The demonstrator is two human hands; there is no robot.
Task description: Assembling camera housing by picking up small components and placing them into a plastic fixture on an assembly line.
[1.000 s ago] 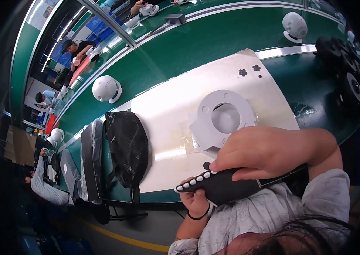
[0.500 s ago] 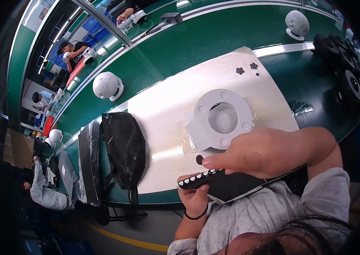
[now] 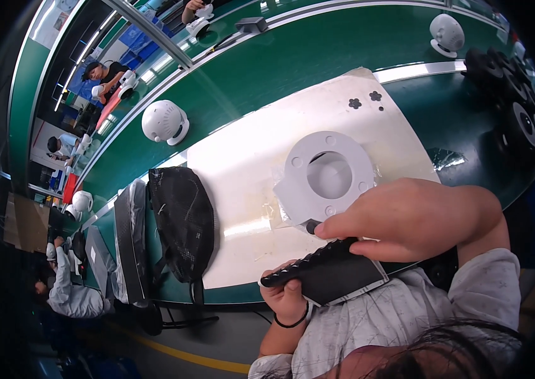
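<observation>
Two hands are working at one black part here, and going from the left, the first things lying on the bench are a stack of dark flat trays and a black mesh cover, both resting untouched at the white mat's left edge. A white dome-shaped housing is standing on the green belt behind them.

Next, the left hand is gripping the near end of a black ribbed panel, fingers curled under its lower left corner and holding it up over the bench edge, close to the body. A white ring-shaped plate is lying flat on the mat just beyond the panel, with a clear plastic bag under it; its holes are looking empty as far as can be made out.

Further right, the right hand is resting on the panel's upper edge, fingertips pressing down beside a small dark piece at the plate's near rim. Whether that piece is being pinched is unclear.

Judging from this, the work is looking early: the panel and the plate are lying apart, nothing is joined, and a row of black round parts is waiting at the far right.
</observation>
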